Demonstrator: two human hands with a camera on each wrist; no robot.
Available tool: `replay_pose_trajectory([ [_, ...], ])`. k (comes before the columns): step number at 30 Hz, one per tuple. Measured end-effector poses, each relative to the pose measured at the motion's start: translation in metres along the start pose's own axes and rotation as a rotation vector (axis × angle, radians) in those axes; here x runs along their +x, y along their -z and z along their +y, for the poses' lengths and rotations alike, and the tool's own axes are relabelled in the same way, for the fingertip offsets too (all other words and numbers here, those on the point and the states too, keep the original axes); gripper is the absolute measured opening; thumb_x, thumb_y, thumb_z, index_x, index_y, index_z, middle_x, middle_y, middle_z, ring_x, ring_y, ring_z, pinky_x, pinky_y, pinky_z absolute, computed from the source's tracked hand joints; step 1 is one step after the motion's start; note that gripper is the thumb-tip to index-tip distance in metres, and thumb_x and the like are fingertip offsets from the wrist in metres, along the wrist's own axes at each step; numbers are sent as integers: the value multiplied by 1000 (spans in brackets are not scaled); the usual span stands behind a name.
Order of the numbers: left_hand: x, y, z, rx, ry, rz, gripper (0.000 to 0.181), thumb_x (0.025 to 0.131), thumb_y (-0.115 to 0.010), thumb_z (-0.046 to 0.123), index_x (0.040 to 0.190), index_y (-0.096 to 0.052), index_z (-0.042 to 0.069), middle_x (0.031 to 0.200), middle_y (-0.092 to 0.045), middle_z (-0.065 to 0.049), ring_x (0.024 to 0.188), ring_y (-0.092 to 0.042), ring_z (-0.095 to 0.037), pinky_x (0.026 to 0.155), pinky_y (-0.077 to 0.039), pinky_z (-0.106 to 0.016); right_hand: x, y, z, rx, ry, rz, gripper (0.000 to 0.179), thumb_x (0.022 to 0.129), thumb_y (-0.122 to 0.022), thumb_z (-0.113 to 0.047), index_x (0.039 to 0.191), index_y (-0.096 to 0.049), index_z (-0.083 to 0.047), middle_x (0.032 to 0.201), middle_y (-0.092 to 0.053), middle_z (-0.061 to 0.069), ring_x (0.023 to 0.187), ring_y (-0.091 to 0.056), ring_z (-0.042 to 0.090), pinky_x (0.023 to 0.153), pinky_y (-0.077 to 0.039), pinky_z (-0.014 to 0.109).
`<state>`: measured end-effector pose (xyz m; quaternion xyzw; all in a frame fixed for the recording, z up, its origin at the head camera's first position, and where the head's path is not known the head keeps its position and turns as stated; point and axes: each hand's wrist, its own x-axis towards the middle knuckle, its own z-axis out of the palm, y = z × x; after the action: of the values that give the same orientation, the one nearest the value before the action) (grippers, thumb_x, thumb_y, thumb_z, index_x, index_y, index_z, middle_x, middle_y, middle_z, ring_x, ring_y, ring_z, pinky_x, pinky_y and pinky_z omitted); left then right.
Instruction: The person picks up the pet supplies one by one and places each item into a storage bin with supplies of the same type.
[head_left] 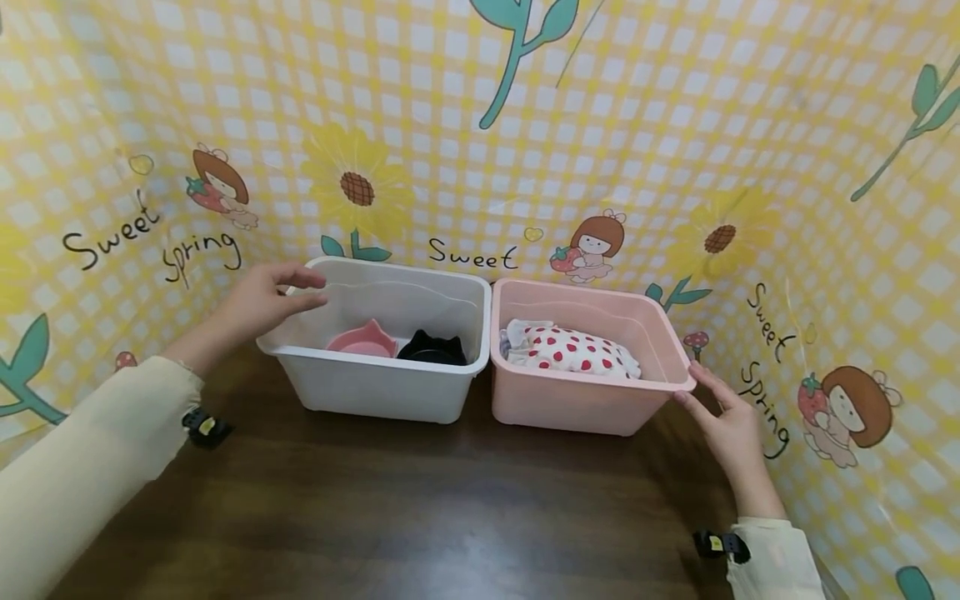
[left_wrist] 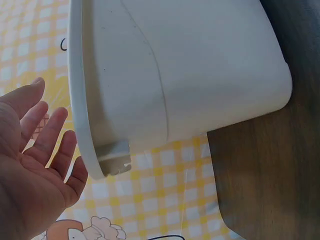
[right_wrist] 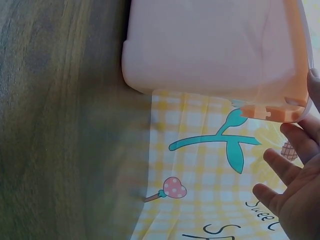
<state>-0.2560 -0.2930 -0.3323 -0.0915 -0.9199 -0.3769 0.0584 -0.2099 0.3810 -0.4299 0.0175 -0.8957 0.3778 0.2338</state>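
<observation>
A white plastic bin (head_left: pixel 382 387) stands on the table at the left, holding a pink cat-eared dish (head_left: pixel 365 340) and a black cat-eared dish (head_left: pixel 432 348). Beside it, a pink plastic bin (head_left: pixel 577 407) contains a white cloth bundle with red spots (head_left: pixel 573 348). My left hand (head_left: pixel 266 298) is at the white bin's left rim, its fingers loosely spread and the thumb apart in the left wrist view. At the pink bin's right front corner, my right hand (head_left: pixel 731 429) pinches the rim between thumb and index finger; its other fingers (right_wrist: pixel 282 167) stay off the bin.
Brown wooden table (head_left: pixel 420 508) extends in front of both bins. A yellow-and-white checked cloth (head_left: pixel 450 167) with printed flowers and figures rises close behind them and along both sides. The two bins stand side by side with their rims nearly meeting.
</observation>
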Motion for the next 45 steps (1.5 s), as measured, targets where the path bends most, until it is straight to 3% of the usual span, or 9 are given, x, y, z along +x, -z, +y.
replay_pose_trajectory([
  [4,-15,4,-2,30,18,0,55,95,-68,52,131,-67,12,139,-63,-18,124,-58,-39,96,-49,-52,0,-1,1,-32,21,-4,52,93,-77,-36,140,-64,-18,146,-59,3,138,-53,18,99,-33,1],
  [9,-28,6,-4,33,-12,33,49,95,-72,45,129,-69,11,135,-65,-16,113,-64,-30,80,-53,-26,-1,1,0,-90,39,6,52,93,-77,-37,140,-65,-19,144,-61,4,137,-55,27,100,-33,3],
  [14,-43,8,-6,28,-39,83,41,93,-76,36,125,-71,10,132,-66,-16,108,-65,-9,72,-49,-11,-3,2,-3,-122,73,17,51,91,-79,-35,137,-67,-18,141,-64,4,133,-57,33,109,-43,23],
  [19,-56,9,-9,47,-85,137,34,91,-80,32,119,-75,14,124,-70,-12,93,-55,12,72,-44,-10,-4,3,-7,-122,93,23,50,91,-80,-32,136,-68,-13,140,-64,9,132,-58,38,104,-44,55],
  [27,-77,9,-16,84,-98,203,32,90,-82,27,116,-76,10,123,-72,-15,101,-47,15,84,-38,-19,-3,4,-8,-156,152,44,47,91,-80,-28,132,-69,-8,136,-66,16,130,-58,43,102,-45,61],
  [34,-96,9,-26,75,-65,221,32,90,-81,29,117,-75,12,117,-74,-1,102,-48,15,81,-38,-13,-5,10,-10,-188,191,49,41,92,-79,-21,129,-71,-7,133,-66,22,127,-58,48,100,-43,69],
  [40,-109,6,-37,109,-23,230,31,91,-80,34,117,-76,17,121,-72,-5,104,-53,4,81,-40,-15,-11,16,-10,-172,204,46,39,91,-80,-20,128,-72,-9,133,-66,24,126,-58,47,97,-46,65],
  [43,-115,8,-43,116,9,224,31,92,-79,36,118,-75,19,123,-69,-8,105,-59,-12,88,-45,-31,-13,17,-7,-171,257,67,39,89,-81,-15,127,-72,-10,128,-69,20,123,-62,39,107,-48,35],
  [45,-118,9,-48,90,18,221,31,92,-78,35,119,-74,18,120,-71,-4,99,-63,-13,101,-38,-50,-15,18,-5,-173,290,75,41,87,-82,-12,127,-73,-10,126,-71,18,120,-63,33,106,-40,14],
])
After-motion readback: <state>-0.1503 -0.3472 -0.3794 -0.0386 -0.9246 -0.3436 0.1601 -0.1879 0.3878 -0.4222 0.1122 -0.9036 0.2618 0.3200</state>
